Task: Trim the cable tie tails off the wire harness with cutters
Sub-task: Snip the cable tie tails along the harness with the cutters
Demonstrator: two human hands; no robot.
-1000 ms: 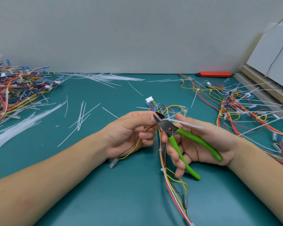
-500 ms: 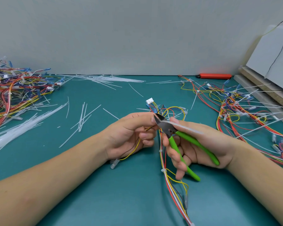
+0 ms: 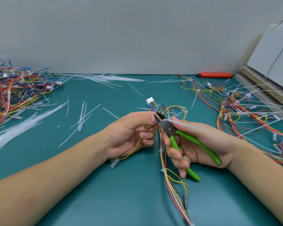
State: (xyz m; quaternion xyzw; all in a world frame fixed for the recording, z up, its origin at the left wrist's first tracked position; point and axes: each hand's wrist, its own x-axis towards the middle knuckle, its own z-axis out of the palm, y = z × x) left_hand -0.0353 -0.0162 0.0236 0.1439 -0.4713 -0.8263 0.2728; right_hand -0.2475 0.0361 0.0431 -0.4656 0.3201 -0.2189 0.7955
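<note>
On the teal surface [image 3: 88, 185] mid-frame, left hand [image 3: 131, 132] pinches the harness [image 3: 166, 173] — right hand's [image 3: 201, 147] grip wraps the cutters [image 3: 175, 136]: judged best, seat blades flush at the tail [image 3: 186, 125] base.

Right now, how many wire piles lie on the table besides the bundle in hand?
2: one wire pile at far left, another wire pile at right, by the boards. More may lie out of view.

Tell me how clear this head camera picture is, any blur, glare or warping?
Head view: lighting is soft and even, with only faint shadows under the hands; a small glint shows on the cutters; the wide lens bends the table's far edge; the loose tie tails at the left smear together softly.
</note>
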